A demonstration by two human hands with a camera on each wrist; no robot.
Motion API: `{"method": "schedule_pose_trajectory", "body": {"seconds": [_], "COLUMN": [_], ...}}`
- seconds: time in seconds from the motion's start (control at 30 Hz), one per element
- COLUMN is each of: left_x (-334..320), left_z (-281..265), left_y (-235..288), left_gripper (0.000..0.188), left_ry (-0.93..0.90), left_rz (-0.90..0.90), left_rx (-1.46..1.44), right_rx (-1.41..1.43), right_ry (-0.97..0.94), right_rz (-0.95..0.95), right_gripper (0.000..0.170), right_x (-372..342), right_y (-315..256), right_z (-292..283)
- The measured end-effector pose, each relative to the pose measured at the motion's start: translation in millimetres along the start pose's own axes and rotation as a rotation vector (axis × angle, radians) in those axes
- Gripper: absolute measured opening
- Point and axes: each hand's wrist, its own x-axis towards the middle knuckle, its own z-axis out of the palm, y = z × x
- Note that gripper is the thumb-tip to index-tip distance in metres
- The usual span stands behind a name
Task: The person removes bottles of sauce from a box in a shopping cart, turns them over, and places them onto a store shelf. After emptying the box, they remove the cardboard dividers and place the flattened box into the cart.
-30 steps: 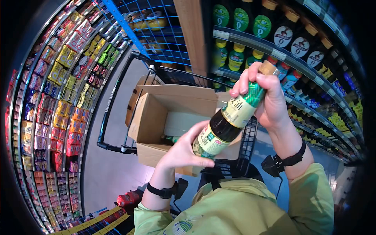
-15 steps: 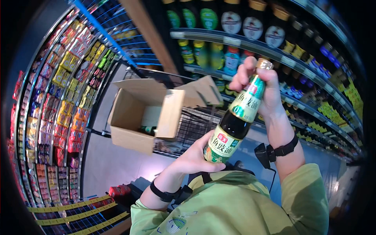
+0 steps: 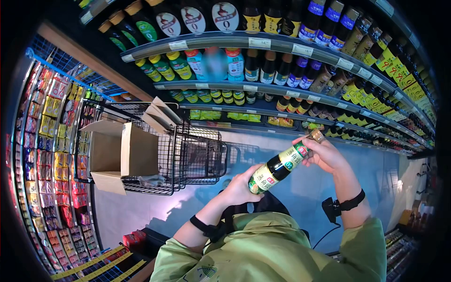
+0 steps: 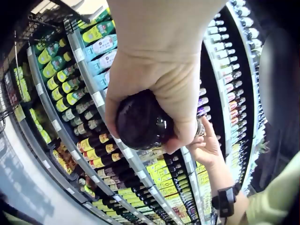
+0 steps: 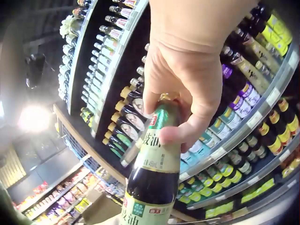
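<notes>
A dark soy sauce bottle (image 3: 280, 170) with cream and green labels is held tilted in front of the chest, cap up to the right. My left hand (image 3: 238, 189) grips it around the base. Up at the neck, just below the gold cap (image 3: 317, 136), the fingers and thumb of my right hand (image 3: 325, 155) hold it. In the left wrist view the dark round bottom of the bottle (image 4: 139, 123) shows between thumb and fingers of the left hand (image 4: 154, 77). The right wrist view shows the right hand (image 5: 187, 75) pinching the neck above the label (image 5: 157, 152).
To the left stands a black wire shopping cart (image 3: 199, 155) carrying an open cardboard box (image 3: 140, 151). Shelves of sauce bottles (image 3: 270, 66) curve along the front and right. Packaged snacks (image 3: 56, 141) fill the far-left shelves. A red package (image 3: 135, 240) lies at lower left.
The view has turned right, so the cart and box now appear further left and more of the sauce shelves shows. Both hands keep hold of the bottle, which has shifted lower, away from the box.
</notes>
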Motion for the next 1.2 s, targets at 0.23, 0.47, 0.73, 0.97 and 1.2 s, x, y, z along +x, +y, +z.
{"method": "schedule_pose_trajectory", "body": {"seconds": [0.23, 0.47, 0.73, 0.97, 1.2], "left_x": [55.7, 145.3, 246.3, 321.6, 380.9], "left_z": [7.6, 6.0, 20.5, 28.2, 33.9], "left_y": [-87.3, -181.2, -251.1, -282.9, -308.8], "left_gripper": [0.085, 0.082, 0.108, 0.097, 0.101], "left_ry": [-0.183, 0.091, 0.318, 0.300, 0.378], "left_rz": [-0.050, -0.009, -0.281, -0.271, -0.138], "left_rx": [-0.223, 0.162, -0.099, -0.722, -0.921], "right_rx": [-0.044, -0.228, -0.439, -0.605, -0.691], "right_ry": [0.037, 0.324, 0.500, 0.523, 0.468], "right_rz": [0.164, -0.037, -0.288, -0.486, -0.565], "right_gripper": [0.041, 0.032, 0.033, 0.037, 0.037], "right_x": [37.2, 113.4, 249.2, 364.0, 426.7], "right_y": [11.3, 40.9, 95.3, 140.2, 148.3], "right_z": [-24.4, 0.9, -22.8, -101.9, -139.2]}}
